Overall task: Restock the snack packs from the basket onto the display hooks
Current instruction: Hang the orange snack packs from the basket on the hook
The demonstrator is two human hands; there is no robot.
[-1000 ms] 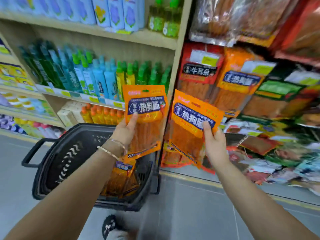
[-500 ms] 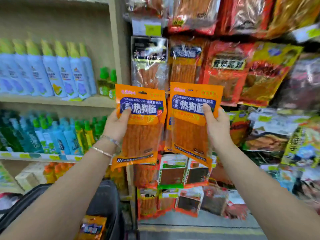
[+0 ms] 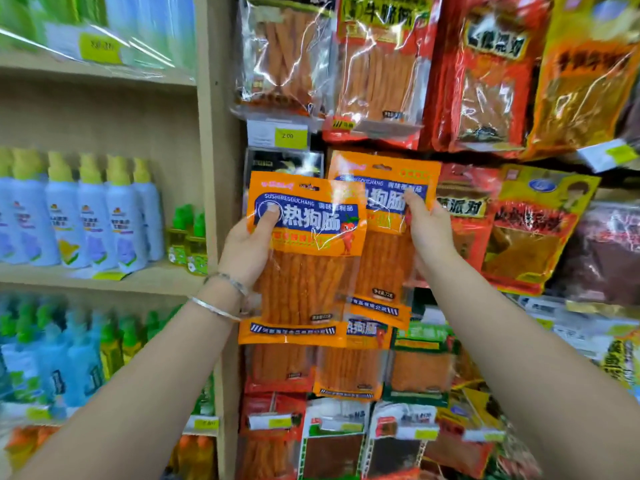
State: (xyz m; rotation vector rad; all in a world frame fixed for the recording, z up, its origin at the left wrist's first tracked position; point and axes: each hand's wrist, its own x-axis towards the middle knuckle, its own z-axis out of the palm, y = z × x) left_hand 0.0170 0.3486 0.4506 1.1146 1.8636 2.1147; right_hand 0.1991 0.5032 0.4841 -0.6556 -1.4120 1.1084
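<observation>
My left hand [image 3: 247,249] grips an orange snack pack [image 3: 304,271] with a blue label, held upright in front of the hanging display. My right hand [image 3: 427,230] holds a second, identical orange pack [image 3: 381,188] a little higher and further back, pressed up near the display wall; the left pack overlaps its lower left part. Its hang hole sits near the top edge. I cannot make out any hook behind it. The basket is out of view.
Rows of hanging snack packs [image 3: 485,81] fill the wall above, right and below. A yellow price tag [image 3: 287,136] hangs just above the packs. A wooden upright [image 3: 216,133] divides the display from shelves of spray bottles [image 3: 86,216] on the left.
Both hands have risen from above the basket to the display with a pack each. The right pack now sits higher and closer to the wall. The basket has dropped out of view.
</observation>
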